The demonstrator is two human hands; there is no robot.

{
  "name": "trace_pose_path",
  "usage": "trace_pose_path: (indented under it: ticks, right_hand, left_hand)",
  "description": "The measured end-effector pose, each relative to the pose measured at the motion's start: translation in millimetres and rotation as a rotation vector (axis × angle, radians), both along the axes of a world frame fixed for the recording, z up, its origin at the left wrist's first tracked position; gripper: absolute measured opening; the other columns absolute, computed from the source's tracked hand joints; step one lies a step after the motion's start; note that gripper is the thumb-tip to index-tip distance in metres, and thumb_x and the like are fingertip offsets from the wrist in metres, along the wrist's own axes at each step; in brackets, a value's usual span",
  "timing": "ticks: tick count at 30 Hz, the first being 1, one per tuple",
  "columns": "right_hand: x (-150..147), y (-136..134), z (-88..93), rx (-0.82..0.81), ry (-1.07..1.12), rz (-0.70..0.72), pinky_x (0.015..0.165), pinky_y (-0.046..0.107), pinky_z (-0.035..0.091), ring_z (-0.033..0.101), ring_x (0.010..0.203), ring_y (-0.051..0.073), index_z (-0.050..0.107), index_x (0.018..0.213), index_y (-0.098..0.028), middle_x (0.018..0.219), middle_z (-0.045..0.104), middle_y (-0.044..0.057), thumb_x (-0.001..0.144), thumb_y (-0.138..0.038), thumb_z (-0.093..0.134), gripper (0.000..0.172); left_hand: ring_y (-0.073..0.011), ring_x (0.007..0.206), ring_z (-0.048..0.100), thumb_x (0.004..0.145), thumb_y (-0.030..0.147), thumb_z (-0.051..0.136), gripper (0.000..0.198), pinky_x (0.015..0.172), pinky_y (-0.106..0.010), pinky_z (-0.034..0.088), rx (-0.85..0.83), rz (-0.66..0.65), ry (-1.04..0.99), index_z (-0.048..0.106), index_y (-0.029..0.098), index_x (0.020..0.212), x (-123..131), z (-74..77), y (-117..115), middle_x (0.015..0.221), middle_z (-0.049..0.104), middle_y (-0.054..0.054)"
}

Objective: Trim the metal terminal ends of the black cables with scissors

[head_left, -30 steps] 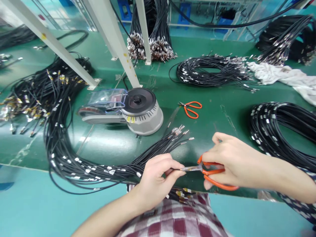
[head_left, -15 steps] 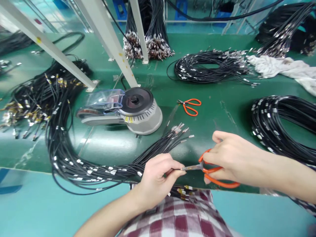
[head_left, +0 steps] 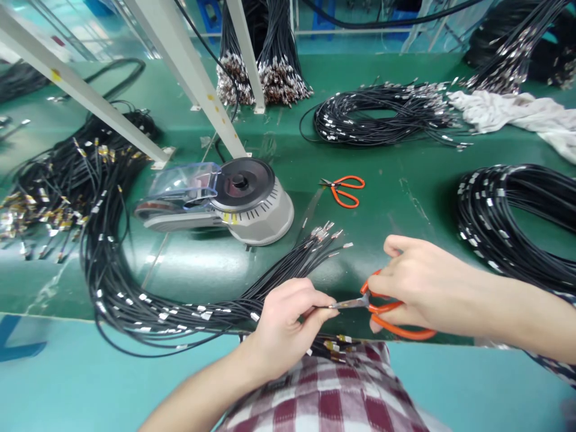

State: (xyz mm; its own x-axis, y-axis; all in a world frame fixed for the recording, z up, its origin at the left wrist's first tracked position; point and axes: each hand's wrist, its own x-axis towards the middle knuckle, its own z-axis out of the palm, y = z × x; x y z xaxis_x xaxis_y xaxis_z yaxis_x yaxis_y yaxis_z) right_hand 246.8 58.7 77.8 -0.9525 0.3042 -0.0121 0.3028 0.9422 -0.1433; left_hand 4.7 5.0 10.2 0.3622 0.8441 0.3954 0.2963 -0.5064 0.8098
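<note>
With thumb and index finger, my left hand (head_left: 288, 327) pinches the end of a thin black cable (head_left: 320, 307); most of it is hidden in the hand. My right hand (head_left: 423, 288) holds scissors (head_left: 353, 303) with orange handles. Their blades look closed, and the tips meet my left fingertips. Beside and behind my left hand lies a bundle of black cables (head_left: 175, 315) with white tags, its ends (head_left: 326, 234) fanned out on the green table. More cable ends with yellowish connectors (head_left: 333, 346) show below my left hand, over the table edge.
A grey round tape dispenser (head_left: 252, 204) stands beyond the bundle. A second pair of orange-handled scissors (head_left: 344, 191) lies on the table (head_left: 391, 210). Coiled cables (head_left: 481, 222) rest at right, another coil (head_left: 378, 117) behind, near a white cloth (head_left: 504, 114). White posts (head_left: 202, 84) rise at left.
The camera view has shifted slightly. Both hands keep nearly the same pose, with the scissor tips still at my left fingertips.
</note>
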Motion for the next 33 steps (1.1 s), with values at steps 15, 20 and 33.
trace_pose_path:
  ticks: [15, 20, 33]
  right_hand:
    - [-6.5, -6.8, 3.3, 0.037, -0.105, -0.154, 0.064, 0.035, 0.021, 0.038, 0.041, 0.012, 0.051, 0.060, -0.022, 0.050, 0.062, -0.002, 0.093, -0.023, 0.052, 0.032]
    - [-4.8, -5.9, -4.5, -0.056, -0.103, -0.207, 0.062, 0.033, 0.025, 0.033, 0.040, 0.010, 0.052, 0.061, -0.020, 0.050, 0.060, -0.002, 0.093, -0.025, 0.054, 0.032]
    - [-20.4, -12.2, -37.4, -1.135, 0.684, -0.789, 0.071, 0.029, 0.048, 0.058, 0.074, 0.015, 0.057, 0.085, -0.019, 0.084, 0.066, 0.002, 0.074, -0.040, 0.079, 0.032]
  left_hand:
    - [-0.0080, 0.051, 0.048, 0.083, 0.008, 0.069, 0.007, 0.051, -0.019, 0.040, -0.042, 0.011, 0.015, 0.071, 0.011, 0.077, 2.3, 1.3, 0.8, 0.058, 0.061, -0.001]
    - [-0.0078, 0.052, 0.049, 0.082, 0.009, 0.070, 0.006, 0.050, -0.018, 0.040, -0.095, 0.012, -0.014, 0.072, 0.012, 0.077, 3.8, -1.9, -1.0, 0.060, 0.064, -0.002]
    - [-0.0128, 0.062, 0.060, 0.081, 0.016, 0.069, 0.006, 0.051, -0.019, 0.048, -0.409, 0.085, -0.163, 0.074, 0.014, 0.078, 7.8, 4.9, 10.7, 0.071, 0.064, -0.005]
